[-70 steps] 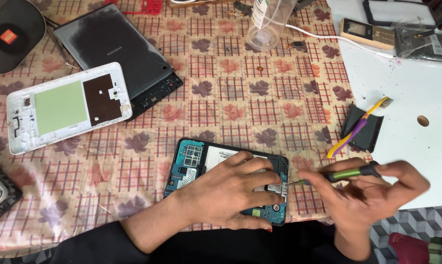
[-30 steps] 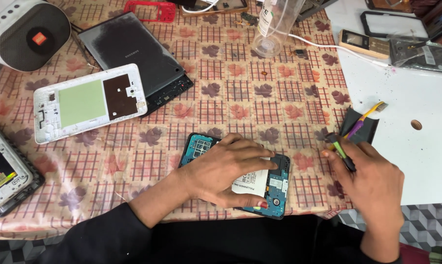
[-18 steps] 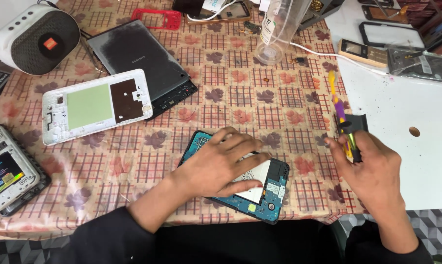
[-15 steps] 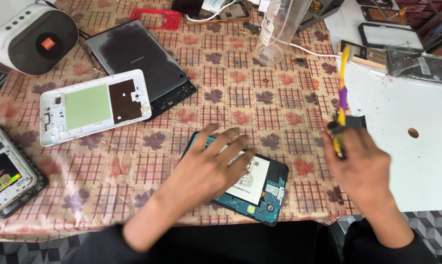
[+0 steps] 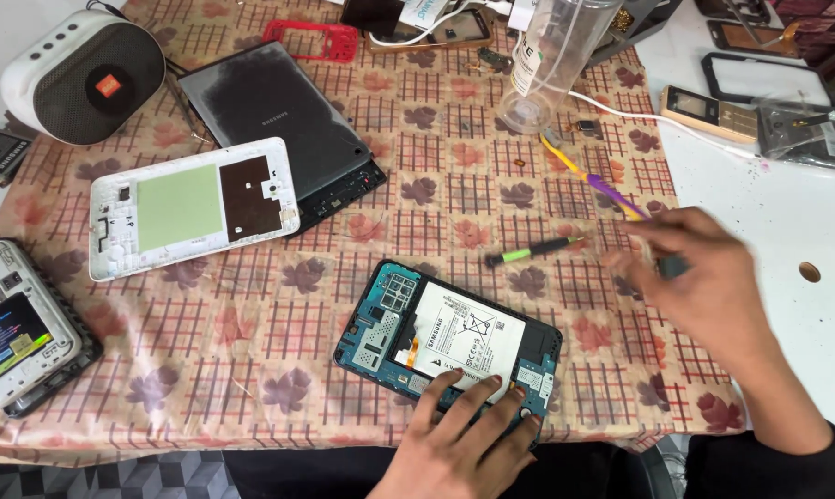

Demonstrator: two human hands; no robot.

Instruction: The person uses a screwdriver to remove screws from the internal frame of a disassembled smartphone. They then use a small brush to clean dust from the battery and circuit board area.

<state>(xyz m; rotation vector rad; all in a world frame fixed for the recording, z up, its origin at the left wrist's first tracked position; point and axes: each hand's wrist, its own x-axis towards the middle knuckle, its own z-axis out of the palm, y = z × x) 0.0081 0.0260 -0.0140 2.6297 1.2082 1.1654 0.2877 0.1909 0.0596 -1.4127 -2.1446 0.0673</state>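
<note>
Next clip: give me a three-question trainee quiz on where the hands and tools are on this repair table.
1. True or false: the left hand rests on the lower edge of the opened tablet.
2. The green-handled screwdriver is: A) in the right hand, B) lying on the tablecloth above the tablet, C) on the white back cover.
3. Which tool is the blurred right hand at?

Key
1. True; its fingers lie on the board beside the battery.
2. B; it lies free, with no hand on it.
3. The yellow and purple pry tool; its end runs under the fingers, though blur hides the grip.
</note>
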